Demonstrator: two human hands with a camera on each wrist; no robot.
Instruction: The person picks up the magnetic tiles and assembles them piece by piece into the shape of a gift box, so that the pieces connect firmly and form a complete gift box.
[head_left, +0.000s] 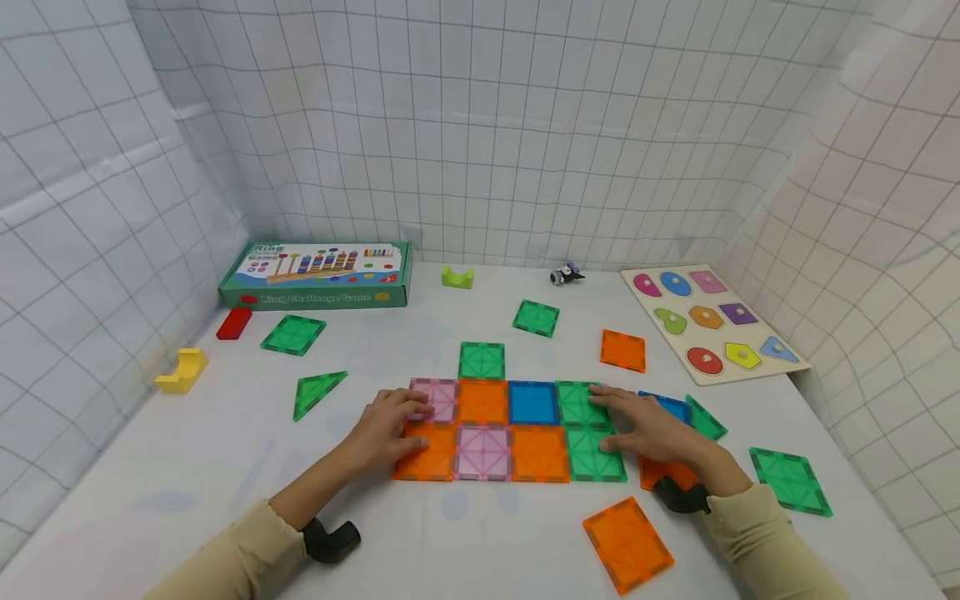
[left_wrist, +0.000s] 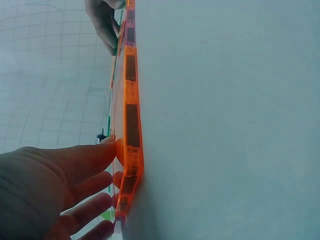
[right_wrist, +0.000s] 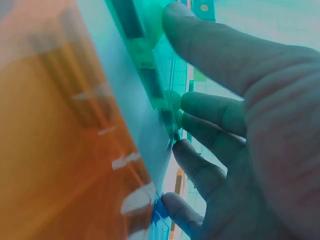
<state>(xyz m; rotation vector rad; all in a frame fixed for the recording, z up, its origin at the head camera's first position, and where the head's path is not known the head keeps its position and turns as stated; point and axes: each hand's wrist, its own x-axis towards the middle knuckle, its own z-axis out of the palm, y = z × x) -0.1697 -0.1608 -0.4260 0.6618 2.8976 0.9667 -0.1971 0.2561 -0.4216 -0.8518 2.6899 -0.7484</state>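
Your left hand [head_left: 386,425] lies flat with its fingers straight on the left end of the tile mat [head_left: 510,429], a flat patch of square tiles joined edge to edge on the tabletop [head_left: 187,467]. Its fingertips touch a pink tile [head_left: 437,398] and an orange tile [head_left: 426,457]. It grips nothing. Your right hand [head_left: 648,425] lies flat too, fingers stretched out, pressing on two green tiles [head_left: 592,433] at the right end of the mat. It holds nothing either. Under your right wrist sits another orange tile [head_left: 660,473], and a blue tile [head_left: 671,406] and a green triangle [head_left: 707,419] peek out just past that hand. Near your right arm, closer to you, lies a loose orange square [head_left: 626,543]. Far beyond your left hand stands a green game box [head_left: 318,273], with a red block [head_left: 234,323] and a yellow block [head_left: 182,372] off to the side. Far beyond your right hand lies a wooden shape puzzle [head_left: 708,321].
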